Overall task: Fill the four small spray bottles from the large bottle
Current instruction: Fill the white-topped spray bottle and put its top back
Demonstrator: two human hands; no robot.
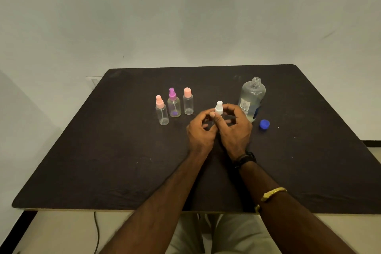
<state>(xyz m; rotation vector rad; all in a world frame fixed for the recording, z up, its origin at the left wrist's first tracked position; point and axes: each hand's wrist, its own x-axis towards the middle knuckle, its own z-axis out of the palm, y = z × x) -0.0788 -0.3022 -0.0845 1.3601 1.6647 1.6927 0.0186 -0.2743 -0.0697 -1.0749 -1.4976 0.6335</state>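
Note:
Both hands meet at the table's middle around a small spray bottle with a white spray top [219, 107]. My left hand [201, 130] grips the bottle's body, which the fingers hide. My right hand [234, 130] has its fingertips on the white top. Left of them stand three small clear bottles: one with a pink sprayer [161, 113], one with a purple sprayer [174, 103], one with a pink cap [188, 101]. The large clear bottle [252, 99] stands uncapped just right of my hands, partly filled with liquid. Its blue cap [264, 124] lies on the table beside it.
A dark table [103, 161] carries everything, its front edge near my lap. A pale wall rises behind it. A cable hangs under the table's front left.

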